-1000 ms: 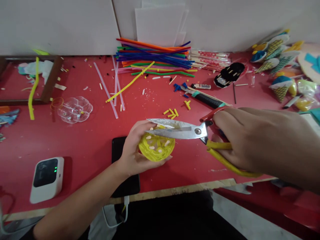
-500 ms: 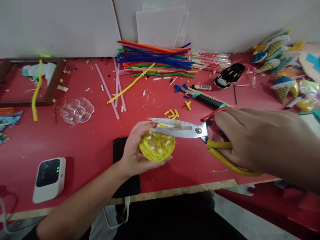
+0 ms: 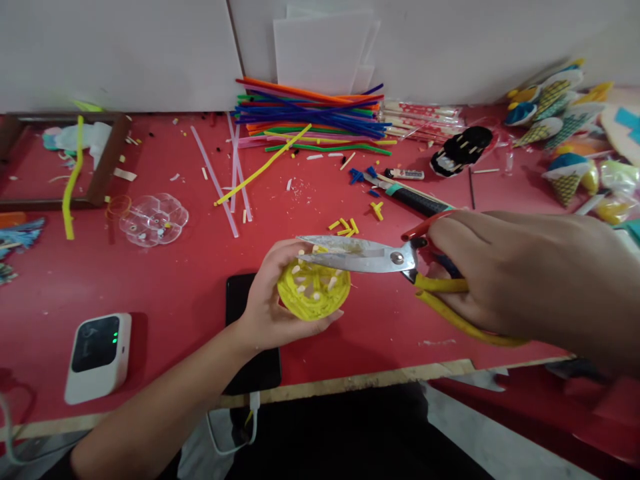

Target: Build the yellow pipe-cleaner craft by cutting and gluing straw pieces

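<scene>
The red tabletop [image 3: 380,347] carries the working materials. On it, well beyond the yellow round piece [image 3: 314,310], a bundle of coloured stems [image 3: 310,117] is stacked, presumably so that it leaves working room. Right hand [image 3: 505,267], to the right of the piece: fingers closed about the handles of the scissors [image 3: 370,259], partly hidden. The blades stand slightly parted, reaching over the piece's far side, a hold that appears to favour control; blade contact cannot be confirmed. Left hand [image 3: 270,300]: fingers gripping the piece from its left, curved around its side, apparently to steady it while leaving the top accessible. The phone [image 3: 237,297] lies left of the piece, partly covered by that hand.

Condition of the piece: cup-like, bright yellow, fuzzy, wound in coils, open top facing up. Yellow offcuts [image 3: 355,226] lie just beyond it. Pale stick ends [image 3: 317,296] show inside it.
</scene>
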A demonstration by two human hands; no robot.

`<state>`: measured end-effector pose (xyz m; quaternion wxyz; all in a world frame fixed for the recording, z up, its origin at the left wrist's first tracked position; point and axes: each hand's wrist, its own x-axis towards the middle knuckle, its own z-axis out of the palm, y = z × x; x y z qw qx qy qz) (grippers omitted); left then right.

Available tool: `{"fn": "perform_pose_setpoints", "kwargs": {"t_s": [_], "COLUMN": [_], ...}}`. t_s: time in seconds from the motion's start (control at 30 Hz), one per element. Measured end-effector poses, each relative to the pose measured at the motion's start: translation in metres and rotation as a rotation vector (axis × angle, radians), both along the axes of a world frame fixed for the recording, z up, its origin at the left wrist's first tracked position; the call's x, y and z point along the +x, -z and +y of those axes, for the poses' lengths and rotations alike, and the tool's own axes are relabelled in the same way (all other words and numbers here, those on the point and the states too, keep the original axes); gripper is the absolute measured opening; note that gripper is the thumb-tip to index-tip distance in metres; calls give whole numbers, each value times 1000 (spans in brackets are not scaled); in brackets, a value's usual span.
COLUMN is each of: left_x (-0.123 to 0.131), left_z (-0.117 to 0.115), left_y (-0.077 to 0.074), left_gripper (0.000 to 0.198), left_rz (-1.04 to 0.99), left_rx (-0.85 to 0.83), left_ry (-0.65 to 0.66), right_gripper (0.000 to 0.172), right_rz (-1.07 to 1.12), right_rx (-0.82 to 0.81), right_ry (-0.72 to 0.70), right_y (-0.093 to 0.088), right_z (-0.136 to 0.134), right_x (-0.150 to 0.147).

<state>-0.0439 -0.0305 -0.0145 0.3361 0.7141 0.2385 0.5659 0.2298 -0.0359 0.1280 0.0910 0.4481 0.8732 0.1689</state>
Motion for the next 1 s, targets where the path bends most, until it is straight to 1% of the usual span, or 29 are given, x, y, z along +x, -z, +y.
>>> {"fn": "perform_pose_setpoints", "kwargs": {"t_s": [0.13, 0.27, 0.43, 0.6, 0.67, 0.77, 0.83, 0.9, 1.0], "left_x": [2, 3, 4, 3, 1, 0, 0, 0, 1], "left_z": [0, -2, -2, -2, -3, -3, -3, -3, -4], "left_y": [-5, -9, -12, -13, -13, -12, -12, -12, -13], "left_gripper": [89, 89, 88, 96, 99, 98, 99, 99, 95], "left_rz": [2, 21, 10, 5, 3, 10, 10, 18, 32], "left_rx": [-17, -45, -23, -10, -11, -26, -16, -11, -34], "left_ry": [28, 40, 88, 160, 175, 176, 176, 178, 188], "right_gripper": [35, 32, 30, 28, 27, 28, 30, 28, 22], "right_rz": [24, 34, 71, 95, 98, 84, 84, 95, 105], "right_rx": [10, 12, 81, 37, 16, -63, -86, -73, -55], "right_ry": [-12, -16, -126, -181, -157, -65, -29, -55, -149], "right_y": [0, -1, 1, 1, 1, 1, 1, 1, 1], "right_z": [1, 1, 1, 2, 2, 2, 2, 3, 4], "right_x": [1, 3, 3, 3, 5, 6, 7, 7, 8]}}
